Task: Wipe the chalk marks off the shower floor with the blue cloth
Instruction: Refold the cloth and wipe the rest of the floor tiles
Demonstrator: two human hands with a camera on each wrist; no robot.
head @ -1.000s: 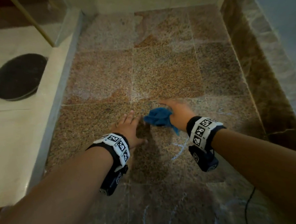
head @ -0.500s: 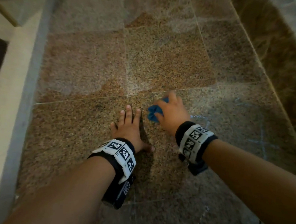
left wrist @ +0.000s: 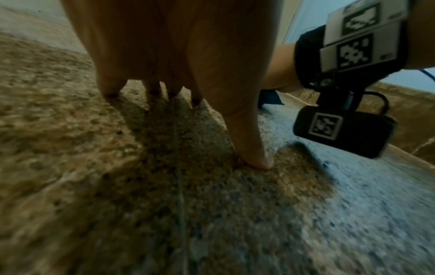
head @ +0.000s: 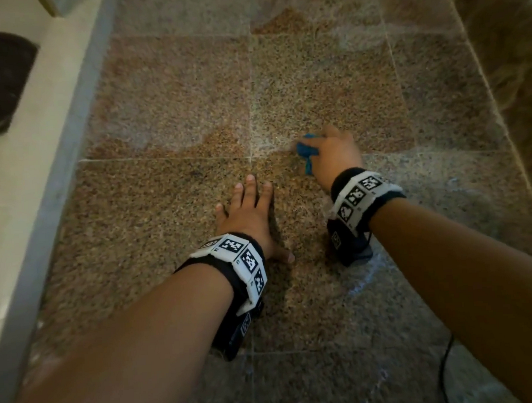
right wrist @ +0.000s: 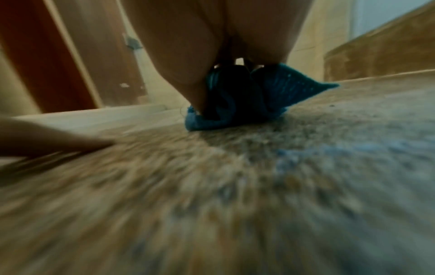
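**Cloth on the tile, chalk behind the wrist**

The right hand [head: 333,153] is clamped around the bunched blue cloth [head: 306,150], pressing it onto the shower floor [head: 172,119] just past a grout crossing. The left hand [head: 247,218] lies flat with fingers straight, bracing on the tile and holding nothing.

Faint chalk marks [head: 364,281] show near the right wrist and lower down. The risk, as I judge it, is that the cloth is so tightly wadded that little of it meets the floor, so strokes could smear chalk into the rough speckled stone or skip those nearer lines entirely.
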